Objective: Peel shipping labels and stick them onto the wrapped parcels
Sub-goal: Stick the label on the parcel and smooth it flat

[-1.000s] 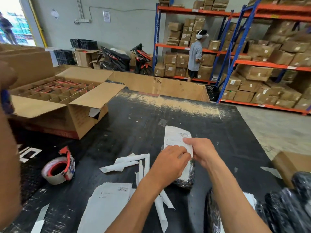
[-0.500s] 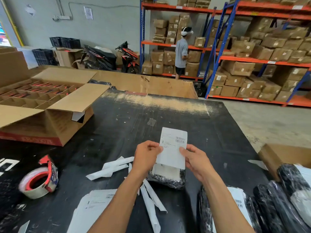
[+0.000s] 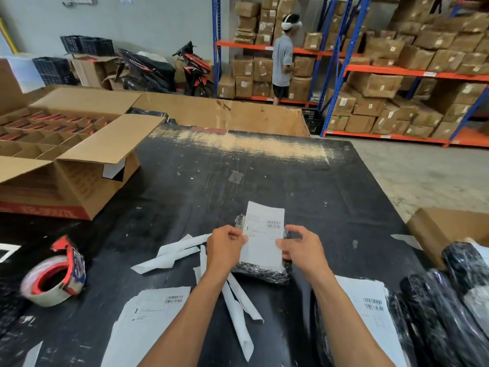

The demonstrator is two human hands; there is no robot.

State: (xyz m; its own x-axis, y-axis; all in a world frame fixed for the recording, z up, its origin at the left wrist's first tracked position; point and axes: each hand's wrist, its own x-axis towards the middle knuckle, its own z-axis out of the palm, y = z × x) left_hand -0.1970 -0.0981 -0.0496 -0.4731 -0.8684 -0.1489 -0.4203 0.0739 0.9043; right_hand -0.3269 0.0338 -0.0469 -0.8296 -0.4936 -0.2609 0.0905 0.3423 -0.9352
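Label (image 3: 263, 239) lowered onto parcel (image 3: 264, 271); scuffed black table (image 3: 264, 176), warehouse shelving (image 3: 397, 70).

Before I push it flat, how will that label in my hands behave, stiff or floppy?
Probably floppy: the label is a thin sheet, and its free top edge already curls. It looks very light, so it may lift or skew unless the left hand and right hand keep both sides pinched. The wrapped parcel under it looks crinkled, so wrinkles seem likely.

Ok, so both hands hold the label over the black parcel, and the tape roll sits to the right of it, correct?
Not quite. The head view shows the tape roll to the left. Both the left hand and right hand do hold the label over the black parcel.
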